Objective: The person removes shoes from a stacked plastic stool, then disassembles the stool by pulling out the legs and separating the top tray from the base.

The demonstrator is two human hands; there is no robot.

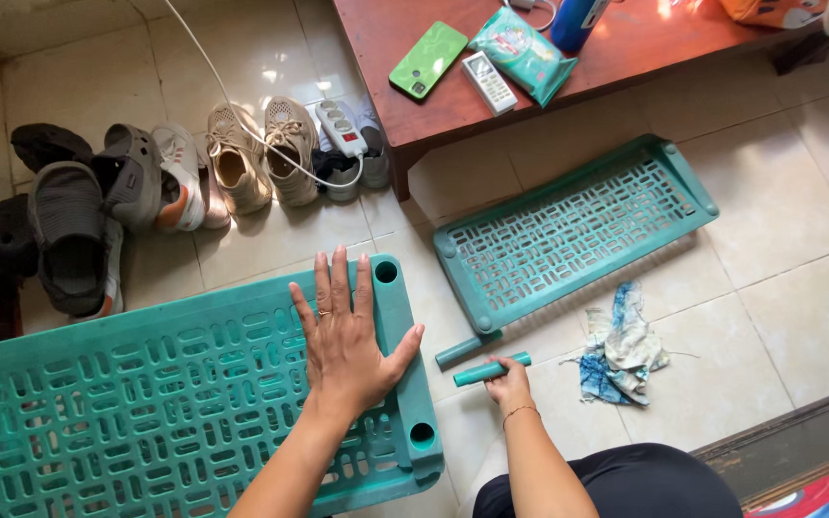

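Left hand (345, 338) lies flat, fingers spread, steadying the shelf (146, 403); right hand (509, 384) grips a tube (491, 369), best aimed squarely at a corner hole (421, 435).

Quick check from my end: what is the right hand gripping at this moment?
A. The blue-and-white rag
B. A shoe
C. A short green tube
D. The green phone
C: the right hand is closed around a short green tube on the floor tiles, while the rag lies untouched beside it and the left hand presses flat on the near green shelf panel.
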